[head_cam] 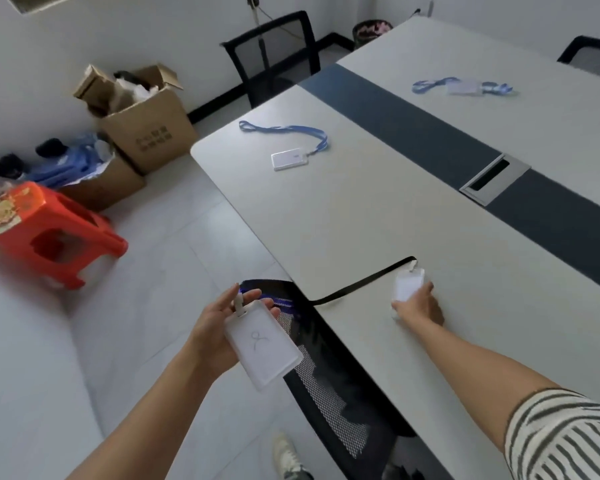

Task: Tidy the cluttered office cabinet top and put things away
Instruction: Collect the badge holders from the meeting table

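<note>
I am watching the left hand [222, 327] carrying a clear badge holder [262, 344] out over the floor, off the table's near-left edge. The holder is lying flat on the upturned palm, with the fingers stretching almost straight beneath it and the thumb standing free. A bit of blue strap [257, 295] is showing behind the holder.

The right hand [420, 304] is reaching onto the table [361, 209] near its near edge, with fingers bending down over the near end of a white badge [406, 284]. That spot is blurring, so I cannot tell whether it is gripping or only pressing. The badge's black strap [361, 282] is trailing toward the near-left edge.

A blue-strap badge [289, 159] is lying by the far-left corner. Another badge [463, 87] is sitting beyond the dark strip [413, 133].

A mesh chair [326, 375] is tucking under the near edge. An orange stool [49, 230] and cardboard boxes [146, 129] are standing on the floor at left.
</note>
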The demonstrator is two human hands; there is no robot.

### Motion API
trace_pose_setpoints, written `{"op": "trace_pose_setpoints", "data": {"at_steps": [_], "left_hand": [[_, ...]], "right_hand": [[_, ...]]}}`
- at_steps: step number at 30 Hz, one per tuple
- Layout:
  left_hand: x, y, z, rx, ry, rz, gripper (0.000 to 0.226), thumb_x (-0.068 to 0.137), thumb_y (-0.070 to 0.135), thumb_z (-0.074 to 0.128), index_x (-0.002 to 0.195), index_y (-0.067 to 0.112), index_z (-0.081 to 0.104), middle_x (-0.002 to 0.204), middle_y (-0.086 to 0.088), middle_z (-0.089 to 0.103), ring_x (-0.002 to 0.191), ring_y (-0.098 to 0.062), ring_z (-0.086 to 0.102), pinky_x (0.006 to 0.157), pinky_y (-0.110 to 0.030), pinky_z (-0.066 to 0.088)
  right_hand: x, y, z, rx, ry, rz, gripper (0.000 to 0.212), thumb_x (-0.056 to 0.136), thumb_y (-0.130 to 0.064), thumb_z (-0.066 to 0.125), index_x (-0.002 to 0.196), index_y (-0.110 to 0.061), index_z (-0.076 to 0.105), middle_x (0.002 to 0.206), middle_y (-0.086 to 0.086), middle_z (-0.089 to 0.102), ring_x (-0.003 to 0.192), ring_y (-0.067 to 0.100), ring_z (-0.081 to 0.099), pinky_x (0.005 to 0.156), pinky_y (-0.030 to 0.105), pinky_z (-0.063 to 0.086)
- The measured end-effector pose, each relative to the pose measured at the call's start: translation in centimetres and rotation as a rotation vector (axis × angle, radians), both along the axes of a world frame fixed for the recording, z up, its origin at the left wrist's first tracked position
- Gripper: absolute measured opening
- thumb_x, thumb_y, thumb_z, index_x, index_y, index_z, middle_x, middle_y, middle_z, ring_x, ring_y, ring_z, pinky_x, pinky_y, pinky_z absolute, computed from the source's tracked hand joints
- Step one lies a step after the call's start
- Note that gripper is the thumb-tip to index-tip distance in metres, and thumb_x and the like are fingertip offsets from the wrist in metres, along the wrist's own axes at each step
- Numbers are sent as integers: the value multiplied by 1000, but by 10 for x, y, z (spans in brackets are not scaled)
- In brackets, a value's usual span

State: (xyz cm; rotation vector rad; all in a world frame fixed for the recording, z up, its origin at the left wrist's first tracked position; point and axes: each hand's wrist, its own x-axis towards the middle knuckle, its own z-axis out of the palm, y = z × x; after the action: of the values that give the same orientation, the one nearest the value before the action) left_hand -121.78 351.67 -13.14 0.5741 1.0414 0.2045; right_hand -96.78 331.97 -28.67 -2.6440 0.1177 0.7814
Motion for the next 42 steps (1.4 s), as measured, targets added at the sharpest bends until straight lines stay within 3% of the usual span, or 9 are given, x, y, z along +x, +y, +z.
{"op": "trace_pose_setpoints", "data": {"at_steps": [4, 6, 9, 14, 21, 26, 33, 37, 42], "left_hand": [[-12, 31, -1, -20, -75, 8, 32, 93, 33, 53, 88, 3, 63, 86, -19, 68, 77, -34, 70, 95, -52, 47], [-18, 51, -2, -21, -118, -11, 30, 93, 31, 54, 85, 4, 62, 90, -20, 67, 81, -35, 69, 97, -53, 46], [-26, 85, -1, -21, -156, -46, 27, 93, 32, 55, 86, 6, 60, 96, -20, 66, 87, -37, 67, 94, -52, 48], [-58, 150, 16, 0, -185, -136, 30, 94, 33, 54, 89, 4, 62, 96, -21, 67, 90, -38, 67, 90, -51, 50], [-105, 222, 35, -13, -239, -105, 30, 91, 34, 58, 84, 4, 60, 93, -22, 67, 87, -38, 67, 97, -51, 47], [-114, 264, 41, -53, -302, -19, 34, 96, 34, 53, 95, 2, 62, 85, -19, 65, 83, -36, 64, 94, -49, 46], [-95, 334, 31, -78, -379, 134, 44, 99, 42, 44, 113, 5, 62, 93, -18, 63, 89, -34, 61, 101, -52, 42], [-72, 383, 22, -164, -454, 269, 46, 100, 47, 41, 118, 11, 62, 115, -11, 65, 113, -32, 58, 103, -51, 40], [-38, 439, 12, -50, -365, 233, 28, 94, 37, 57, 102, 11, 57, 103, -17, 66, 109, -36, 59, 105, -59, 38]], "right_hand": [[-4, 36, 30, 303, -67, 15, 16, 92, -23, 53, 94, -8, 57, 98, 16, 65, 83, 33, 60, 74, 38, 50], [-10, 68, 62, 487, 4, -18, 19, 94, -21, 48, 81, -9, 54, 83, 12, 58, 65, 27, 53, 60, 34, 48], [-22, 116, 122, 682, 64, 57, 15, 92, -15, 55, 78, -10, 56, 76, 8, 53, 60, 20, 49, 48, 25, 44], [-56, 191, 210, 825, 13, 190, 13, 84, -4, 65, 96, -10, 68, 90, 6, 68, 72, 17, 59, 54, 24, 48], [-115, 294, 290, 953, 89, 358, 9, 85, -12, 72, 94, -9, 72, 83, 8, 65, 59, 12, 53, 49, 20, 45], [-152, 365, 326, 1062, 213, 458, 26, 86, -10, 71, 111, -1, 68, 85, 10, 65, 54, 10, 55, 46, 18, 44], [-166, 437, 293, 962, 336, 604, 20, 83, -11, 74, 103, -8, 70, 85, 10, 67, 63, 12, 60, 52, 20, 48], [-154, 470, 237, 832, 395, 563, 25, 79, -12, 79, 100, -8, 67, 85, 13, 69, 63, 15, 63, 52, 24, 49], [-132, 509, 197, 726, 360, 574, 31, 76, -19, 83, 96, -8, 61, 84, 12, 73, 59, 17, 65, 47, 23, 45]]}}
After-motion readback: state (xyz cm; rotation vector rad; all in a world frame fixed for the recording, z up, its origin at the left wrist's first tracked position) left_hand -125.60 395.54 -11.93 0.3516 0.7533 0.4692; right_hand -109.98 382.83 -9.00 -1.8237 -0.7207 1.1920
